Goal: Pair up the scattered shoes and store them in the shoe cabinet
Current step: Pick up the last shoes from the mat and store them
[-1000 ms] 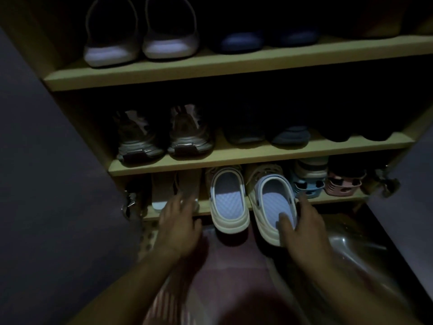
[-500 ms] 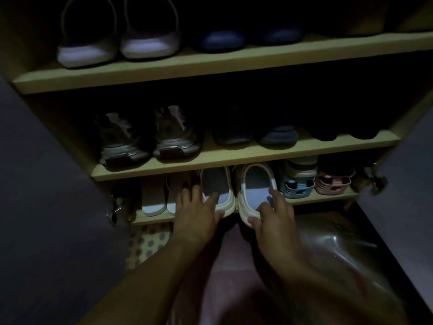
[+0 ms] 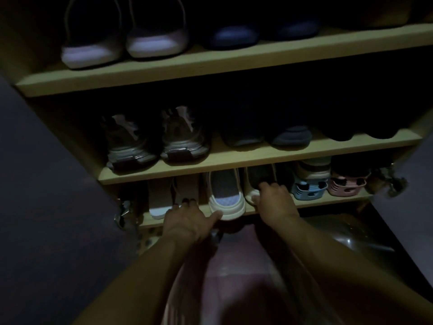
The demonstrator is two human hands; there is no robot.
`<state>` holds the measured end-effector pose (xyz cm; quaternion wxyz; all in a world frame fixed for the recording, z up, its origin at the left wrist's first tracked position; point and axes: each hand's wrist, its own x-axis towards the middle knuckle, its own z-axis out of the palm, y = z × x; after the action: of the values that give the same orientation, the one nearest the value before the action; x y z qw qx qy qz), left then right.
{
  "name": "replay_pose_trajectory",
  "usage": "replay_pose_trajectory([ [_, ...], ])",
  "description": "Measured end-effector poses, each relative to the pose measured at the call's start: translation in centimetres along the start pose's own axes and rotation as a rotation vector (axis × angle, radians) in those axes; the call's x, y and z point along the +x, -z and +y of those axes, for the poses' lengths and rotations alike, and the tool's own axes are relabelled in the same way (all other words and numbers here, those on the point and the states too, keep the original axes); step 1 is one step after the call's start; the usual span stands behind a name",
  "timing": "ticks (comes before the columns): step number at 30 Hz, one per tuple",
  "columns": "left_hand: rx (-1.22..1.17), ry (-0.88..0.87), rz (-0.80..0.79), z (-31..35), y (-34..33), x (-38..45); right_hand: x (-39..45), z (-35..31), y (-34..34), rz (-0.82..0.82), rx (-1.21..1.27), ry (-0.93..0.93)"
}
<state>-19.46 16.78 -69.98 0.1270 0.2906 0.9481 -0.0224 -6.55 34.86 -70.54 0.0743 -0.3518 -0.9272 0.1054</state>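
Note:
A pair of white clogs stands side by side on the bottom shelf (image 3: 332,200) of the open shoe cabinet, heels toward me. The left clog (image 3: 225,195) has a grey patterned insole, and its heel juts slightly over the shelf edge. My left hand (image 3: 187,219) lies beside it with fingers spread on the shelf front and the thumb against the clog's heel. The right clog (image 3: 259,175) sits deeper in shadow. My right hand (image 3: 275,200) covers its heel, fingers curled over the rim and thumb on the outside.
Flat beige sandals (image 3: 161,198) lie left of the clogs; blue (image 3: 309,187) and pink (image 3: 346,184) stacked shoe holders stand to the right. Grey sneakers (image 3: 159,141) and dark shoes fill the middle shelf, white slippers (image 3: 121,43) the top. Doors hang open on both sides. A clear bag (image 3: 339,231) lies below.
Both clogs have slid deeper onto the bottom shelf. My right hand went in with the right clog, and my left hand shifted from the left clog's heel to beside it.

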Motion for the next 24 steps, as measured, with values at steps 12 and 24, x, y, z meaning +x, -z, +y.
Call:
replay_pose_trajectory([
  [12,0.103,0.007,0.045,0.4,-0.1,0.8,-3.4,-2.0,-3.8,-0.007,-0.108,0.169],
  [24,-0.02,-0.052,-0.137,-0.7,0.9,-0.4,-1.4,-2.7,-2.0,-0.106,-0.071,0.202],
])
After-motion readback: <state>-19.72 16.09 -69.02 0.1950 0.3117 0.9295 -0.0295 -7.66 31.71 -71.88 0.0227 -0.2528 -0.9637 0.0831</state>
